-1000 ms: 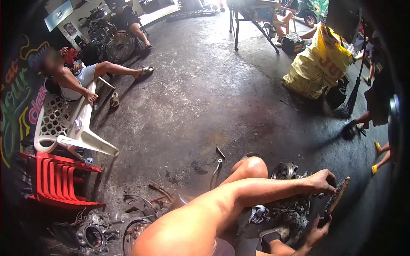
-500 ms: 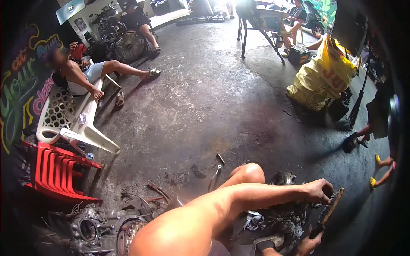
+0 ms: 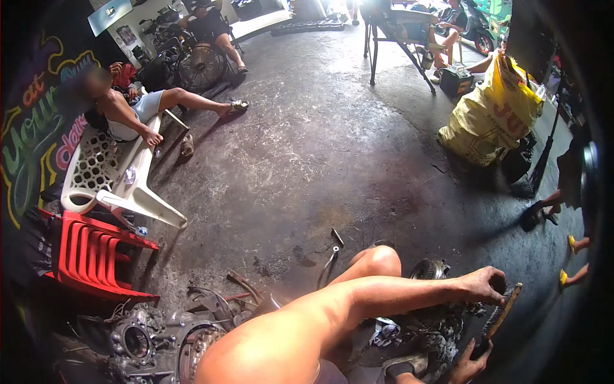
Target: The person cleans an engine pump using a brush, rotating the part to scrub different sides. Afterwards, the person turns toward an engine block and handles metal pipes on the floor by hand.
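Wire brush, low on the right of the view, over the floor. You have it in your right hand: fingers and thumb closed around its lower end, the grip partly lost in shadow. Long axis: slopes from that grip up and to the right, the free end of the wood standing highest. Bristles lie along the left edge of the wood, on the side of your left hand.

Nearer hand: the right, in direct contact. Your left reaches across with fingers curled and bent down toward the thumb, just beside the brush's upper end, which lies to the right of the fingertips. Contact there: cannot tell. Whether those fingers pinch anything small: cannot tell; the gap is hidden.

Near your left forearm: a toothed metal part beyond it, a pale rag on the near side.

Writing: the yellow sack shows a large red "JU", rest lost in folds, small print unreadable. Painted wall: "at", "Your", then a pink word starting "da", remainder blocked. No marking legible on the brush.
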Demonstrator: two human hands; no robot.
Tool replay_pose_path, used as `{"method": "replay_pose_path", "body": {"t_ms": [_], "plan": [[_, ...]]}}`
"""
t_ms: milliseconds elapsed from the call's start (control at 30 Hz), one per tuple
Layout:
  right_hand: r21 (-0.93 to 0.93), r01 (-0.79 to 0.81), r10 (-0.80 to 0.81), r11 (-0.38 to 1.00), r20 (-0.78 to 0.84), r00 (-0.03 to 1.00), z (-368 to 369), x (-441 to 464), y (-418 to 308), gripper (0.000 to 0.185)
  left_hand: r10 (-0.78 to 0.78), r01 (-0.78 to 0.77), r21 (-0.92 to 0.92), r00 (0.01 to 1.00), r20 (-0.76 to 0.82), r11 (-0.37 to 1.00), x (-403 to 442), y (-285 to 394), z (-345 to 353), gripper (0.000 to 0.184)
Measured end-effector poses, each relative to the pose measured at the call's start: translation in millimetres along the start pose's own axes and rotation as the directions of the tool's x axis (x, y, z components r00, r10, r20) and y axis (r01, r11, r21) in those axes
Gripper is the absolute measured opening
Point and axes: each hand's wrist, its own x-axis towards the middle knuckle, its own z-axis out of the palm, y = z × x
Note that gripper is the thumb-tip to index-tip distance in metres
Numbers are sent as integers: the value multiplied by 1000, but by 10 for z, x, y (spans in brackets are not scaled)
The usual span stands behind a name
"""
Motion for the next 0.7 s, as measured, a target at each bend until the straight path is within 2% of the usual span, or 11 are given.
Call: {"method": "replay_pose_path", "body": {"t_ms": [133, 233, 433, 533, 700], "plan": [[-11, -68, 69, 998, 29, 997, -52, -6, -161, 49, 9, -8, 21, 999, -35, 1000, -18, 52, 8, 31], [-75, 74, -74, 994, 5, 997, -48, 13, -98, 46, -17, 20, 50, 997, -74, 999, -47, 94, 6, 31], [-40, -4, 4, 999, 0, 1000, -79, -2, -163, 45, 21, -12, 87, 995, -97, 996, -33, 71, 11, 28], [171, 23, -26, 985, 16, 1000, -28, 3, -45, 41, 18, -9, 91, 995, -100, 996, -66, 132, 3, 27], [204, 44, -48, 978, 14, 999, -4, 15, 12, 36, 6, 4, 92, 995, -103, 996, -75, 160, -7, 26]]}}
